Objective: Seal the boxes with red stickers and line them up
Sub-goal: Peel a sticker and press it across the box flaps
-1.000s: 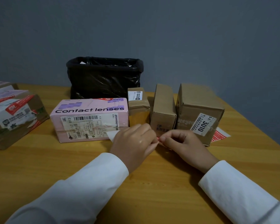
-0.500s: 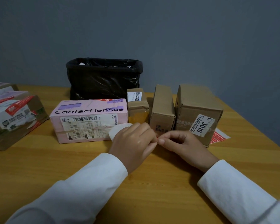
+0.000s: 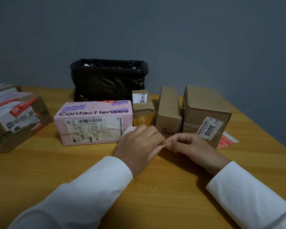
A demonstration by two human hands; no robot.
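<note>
- Seemingly mid-task, head view: four boxes stand in a row toward the desk's point(image 3: 40, 171) far edge, namely the pink contact-lens box point(image 3: 92, 123), a small brown box point(image 3: 143, 107), a narrow brown box point(image 3: 168, 111) and a larger brown box point(image 3: 205, 111).
- Only the pink one shows a red sticker on top; the three brown ones look unsealed.
- Left hand point(image 3: 139, 146) and right hand point(image 3: 191, 146) meet fingertip to fingertip, curled, pinching something small; a white backing strip point(image 3: 128, 129) shows behind the left, probably a sticker being peeled.
- Spare red stickers point(image 3: 227, 141) lie by the right edge.
- Stickered boxes point(image 3: 15, 119) sit at the left edge.
</note>
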